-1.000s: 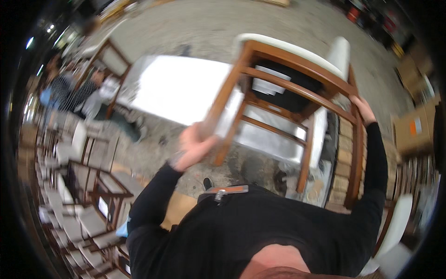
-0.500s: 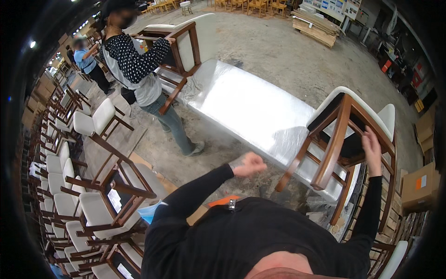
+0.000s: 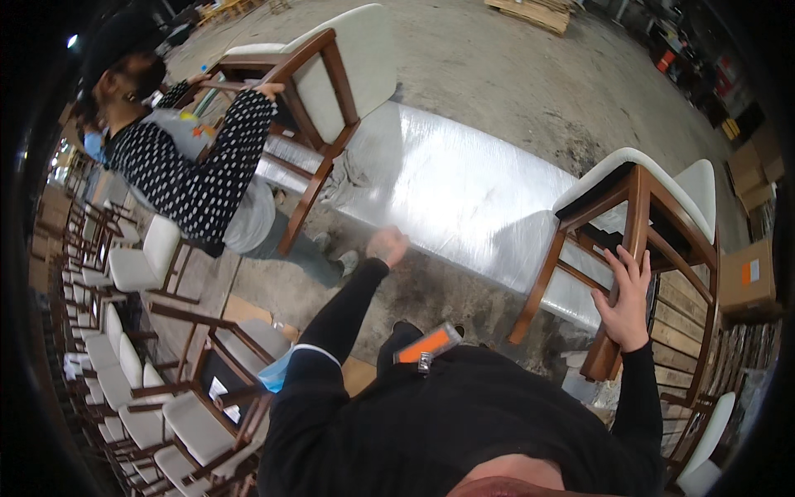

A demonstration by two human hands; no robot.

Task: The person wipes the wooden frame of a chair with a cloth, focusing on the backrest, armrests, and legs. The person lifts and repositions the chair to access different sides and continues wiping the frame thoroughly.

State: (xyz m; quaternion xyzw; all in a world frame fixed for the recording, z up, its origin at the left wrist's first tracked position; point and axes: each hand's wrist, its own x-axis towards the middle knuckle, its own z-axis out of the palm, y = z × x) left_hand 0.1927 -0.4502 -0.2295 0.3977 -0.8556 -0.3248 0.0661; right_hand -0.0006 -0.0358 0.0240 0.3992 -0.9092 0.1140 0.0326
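My right hand (image 3: pixel 627 298) lies against the brown wooden frame of a white-cushioned chair (image 3: pixel 638 199), its fingers spread and stretched out. That chair is tipped over at the right end of a long table (image 3: pixel 464 182) wrapped in shiny clear film, its dark underside showing. My left hand (image 3: pixel 389 246) hovers by the table's near edge, its fingers curled in; whatever it may hold is hidden. At the table's left end, a co-worker in spotted sleeves (image 3: pixel 186 178) grips another tipped chair (image 3: pixel 335 74) of the same kind. A grey cloth (image 3: pixel 352 174) lies near that chair.
Many white-seated chairs (image 3: pixel 145 257) stand in rows at the left, with a tipped one (image 3: pixel 219 364) close to my left arm. Cardboard boxes (image 3: pixel 745 273) and slatted pallets (image 3: pixel 671 331) stand at the right. Stacked boards (image 3: pixel 534 12) lie far back.
My right hand has moved down and left along the chair frame. My left hand has shifted left and up with its fingers still curled. The view has shifted, bringing the co-worker nearer.
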